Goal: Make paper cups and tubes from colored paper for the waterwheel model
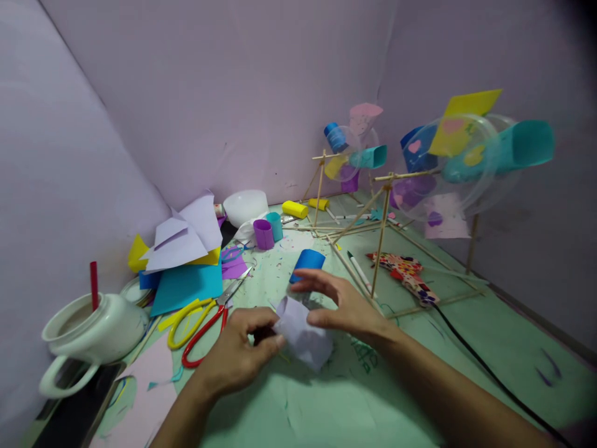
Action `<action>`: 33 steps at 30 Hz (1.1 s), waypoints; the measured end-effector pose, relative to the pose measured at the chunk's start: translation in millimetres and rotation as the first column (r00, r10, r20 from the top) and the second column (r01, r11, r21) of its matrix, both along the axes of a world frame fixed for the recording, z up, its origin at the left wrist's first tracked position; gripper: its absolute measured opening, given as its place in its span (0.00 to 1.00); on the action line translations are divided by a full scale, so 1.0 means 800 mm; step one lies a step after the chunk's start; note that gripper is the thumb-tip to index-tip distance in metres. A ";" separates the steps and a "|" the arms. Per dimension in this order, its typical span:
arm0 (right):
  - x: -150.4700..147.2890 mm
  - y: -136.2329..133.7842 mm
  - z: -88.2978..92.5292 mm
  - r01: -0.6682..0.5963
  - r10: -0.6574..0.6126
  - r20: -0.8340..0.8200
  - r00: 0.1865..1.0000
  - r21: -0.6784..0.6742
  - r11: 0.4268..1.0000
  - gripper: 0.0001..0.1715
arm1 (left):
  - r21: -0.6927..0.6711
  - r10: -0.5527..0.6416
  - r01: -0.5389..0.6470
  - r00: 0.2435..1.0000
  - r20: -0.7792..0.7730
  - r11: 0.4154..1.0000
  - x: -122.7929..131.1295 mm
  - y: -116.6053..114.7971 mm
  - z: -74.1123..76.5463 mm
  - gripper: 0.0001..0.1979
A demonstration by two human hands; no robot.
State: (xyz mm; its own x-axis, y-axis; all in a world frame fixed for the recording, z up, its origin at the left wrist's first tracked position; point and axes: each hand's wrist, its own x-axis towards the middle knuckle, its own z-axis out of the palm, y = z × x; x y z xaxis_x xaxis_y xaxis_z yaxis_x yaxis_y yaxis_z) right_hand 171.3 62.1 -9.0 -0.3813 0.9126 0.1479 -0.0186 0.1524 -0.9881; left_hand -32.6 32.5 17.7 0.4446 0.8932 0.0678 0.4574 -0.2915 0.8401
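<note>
A small white paper piece (305,333), curled and crumpled, is between my hands near the front of the table. Thumb and fingers of my left hand (254,348) pinch its left edge. My right hand (340,305) arches over its right side with fingers apart, the thumb at or just touching the paper. Just beyond my right fingertips a blue paper tube (308,264) lies on its side. To the left of my left hand are scissors (205,323) with one red and one yellow handle, blades pointing away.
Two stick-framed wheels with paper cups, one near (459,158) and one far (347,152), stand at right. A patterned glue gun (405,277) trails a cord. Paper sheets (186,236), a white teapot (107,326), purple (263,235) and yellow (295,210) tubes lie around.
</note>
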 end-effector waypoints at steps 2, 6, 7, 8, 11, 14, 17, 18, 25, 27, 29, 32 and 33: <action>-0.005 -0.004 -0.001 -0.061 0.059 0.097 0.994 0.013 0.998 0.35 | 0.051 -0.051 0.057 0.993 -0.111 0.997 0.004 -0.003 -0.001 0.10; -0.015 -0.011 0.000 -0.001 -0.002 0.166 0.986 0.018 1.000 0.21 | 0.116 -0.059 0.077 0.986 -0.157 0.990 0.010 -0.007 -0.005 0.11; -0.016 -0.011 0.001 0.016 -0.017 0.164 0.986 0.010 1.000 0.20 | 0.123 -0.051 0.070 0.987 -0.152 0.990 0.010 -0.007 -0.005 0.11; -0.017 -0.011 0.002 0.029 -0.029 0.159 0.987 0.001 1.000 0.19 | 0.130 -0.040 0.060 0.988 -0.147 0.990 0.010 -0.008 -0.005 0.11; -0.016 -0.009 0.004 0.023 -0.019 0.134 0.991 -0.035 0.999 0.17 | 0.147 0.013 0.005 0.992 -0.122 0.989 0.010 -0.009 -0.006 0.08; -0.016 -0.007 0.002 0.024 -0.019 0.068 0.998 -0.067 0.997 0.15 | 0.080 0.104 -0.101 0.994 -0.034 0.992 0.012 -0.008 -0.010 0.05; -0.017 -0.007 -0.004 0.055 -0.064 -0.070 0.995 -0.124 0.991 0.15 | -0.015 0.231 -0.231 0.966 0.114 0.973 0.015 -0.006 -0.017 0.19; -0.018 -0.007 -0.007 0.057 -0.077 -0.129 0.989 -0.153 0.987 0.15 | -0.029 0.267 -0.265 0.952 0.148 0.964 0.017 -0.005 -0.019 0.22; -0.028 -0.012 -0.017 0.057 -0.125 -0.271 0.954 -0.246 0.968 0.14 | -0.051 0.357 -0.355 0.905 0.230 0.934 0.028 -0.003 -0.018 0.05; -0.029 -0.014 -0.017 0.060 -0.125 -0.256 0.959 -0.249 0.967 0.15 | -0.090 0.394 -0.384 0.884 0.252 0.919 0.030 -0.004 -0.016 0.05; -0.028 -0.015 -0.016 0.053 -0.107 -0.209 0.972 -0.247 0.967 0.14 | -0.112 0.420 -0.406 0.864 0.276 0.907 0.031 -0.005 -0.016 0.05; -0.027 -0.017 -0.014 0.050 -0.087 -0.134 0.987 -0.255 0.966 0.13 | -0.130 0.430 -0.410 0.847 0.313 0.903 0.030 -0.005 -0.020 0.07; -0.027 -0.017 -0.013 0.052 -0.087 -0.124 0.988 -0.259 0.965 0.12 | -0.137 0.424 -0.401 0.846 0.323 0.906 0.029 -0.005 -0.022 0.07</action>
State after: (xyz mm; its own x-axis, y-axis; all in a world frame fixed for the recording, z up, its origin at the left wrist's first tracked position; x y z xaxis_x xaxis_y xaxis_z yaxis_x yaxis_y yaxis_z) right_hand 149.6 48.2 -19.6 -0.3079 0.9502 -0.0471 -0.1509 -0.0976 -0.9837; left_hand -9.0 28.6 0.1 -0.0059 0.9964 0.0850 0.2097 -0.0819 0.9743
